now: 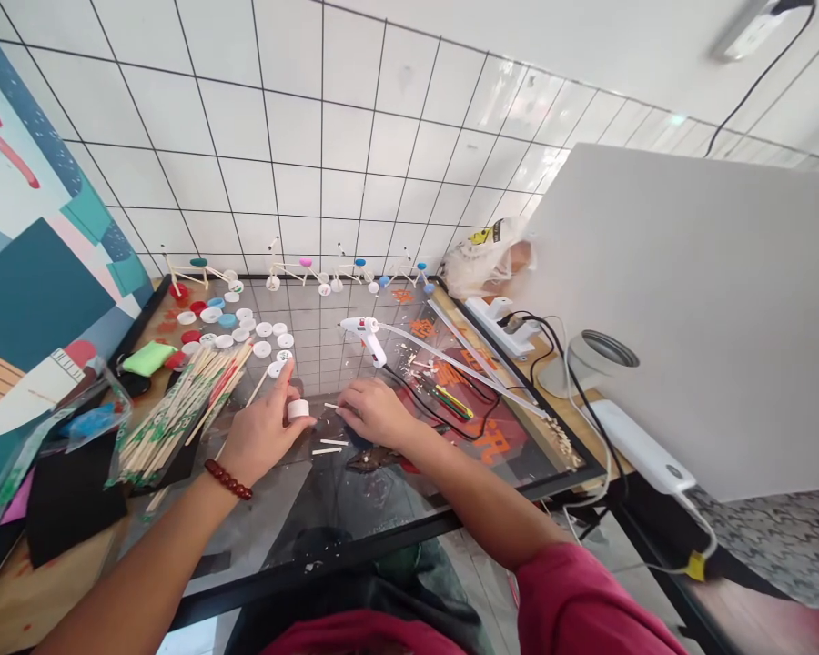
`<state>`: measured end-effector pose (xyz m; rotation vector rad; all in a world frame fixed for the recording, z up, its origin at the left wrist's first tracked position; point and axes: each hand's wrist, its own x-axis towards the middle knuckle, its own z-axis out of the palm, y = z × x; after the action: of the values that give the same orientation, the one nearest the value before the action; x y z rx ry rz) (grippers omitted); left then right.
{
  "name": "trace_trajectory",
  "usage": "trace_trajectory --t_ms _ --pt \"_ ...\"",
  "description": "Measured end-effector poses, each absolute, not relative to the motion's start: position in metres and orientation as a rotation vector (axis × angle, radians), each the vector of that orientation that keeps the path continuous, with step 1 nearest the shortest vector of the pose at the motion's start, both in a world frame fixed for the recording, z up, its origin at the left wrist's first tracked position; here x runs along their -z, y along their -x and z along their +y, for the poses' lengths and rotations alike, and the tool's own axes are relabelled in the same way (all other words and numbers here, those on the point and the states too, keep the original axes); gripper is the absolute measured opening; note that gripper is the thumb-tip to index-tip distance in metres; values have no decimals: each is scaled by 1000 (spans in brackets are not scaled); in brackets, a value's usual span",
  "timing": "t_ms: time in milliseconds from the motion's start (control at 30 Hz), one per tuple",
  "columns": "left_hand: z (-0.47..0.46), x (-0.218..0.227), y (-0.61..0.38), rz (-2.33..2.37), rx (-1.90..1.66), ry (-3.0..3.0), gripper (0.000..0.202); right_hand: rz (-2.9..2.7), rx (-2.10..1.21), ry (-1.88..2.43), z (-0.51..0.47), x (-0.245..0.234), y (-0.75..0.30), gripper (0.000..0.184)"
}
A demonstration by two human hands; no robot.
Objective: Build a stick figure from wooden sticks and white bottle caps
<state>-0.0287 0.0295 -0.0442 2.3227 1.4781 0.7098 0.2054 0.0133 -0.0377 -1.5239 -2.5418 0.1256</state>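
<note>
A person's left hand [263,429], with a red bead bracelet [228,478] at the wrist, reaches in from lower left at a glass-topped table [382,537]. Its index finger is raised and its other fingers curl against a short white cylinder [298,409], which stands on the glass at centre; whether it is firmly gripped cannot be told. The right hand [375,414], arm extended from a red sleeve [573,600], is just beside it, fingers bunched together and pointing down. Whatever they hold, if anything, is hidden, though small white sticks [328,446] lie on the glass below them. A white hot glue gun [365,337] lies just above the hands. Small stick-and-cap bicycle models [300,270] line the far edge, and white and coloured bottle caps [225,314] are scattered at upper left. Paper-wrapped chopsticks [177,418] lie at left, their green print unreadable. Orange characters under the glass [421,328] cannot be read with certainty.
</note>
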Motion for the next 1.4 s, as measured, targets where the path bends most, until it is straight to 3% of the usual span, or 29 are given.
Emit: trace_trajectory --t_ms 433,633,833,1033,1400 --pt "26 41 27 1424 -771 -2242 89 -2494 -174 1519 12 37 -204 15" --pt "26 40 27 1313 -817 -2160 107 -2498 -131 1483 12 41 -206 15" --pt "31 44 31 1287 -854 -1994 97 -2492 -216 1480 12 43 -211 11" --pt "27 45 31 1305 -829 -1889 107 -2486 -277 1440 11 43 -214 9" --pt "31 36 29 1349 -793 -1760 105 -2507 -338 1437 11 45 -216 10"
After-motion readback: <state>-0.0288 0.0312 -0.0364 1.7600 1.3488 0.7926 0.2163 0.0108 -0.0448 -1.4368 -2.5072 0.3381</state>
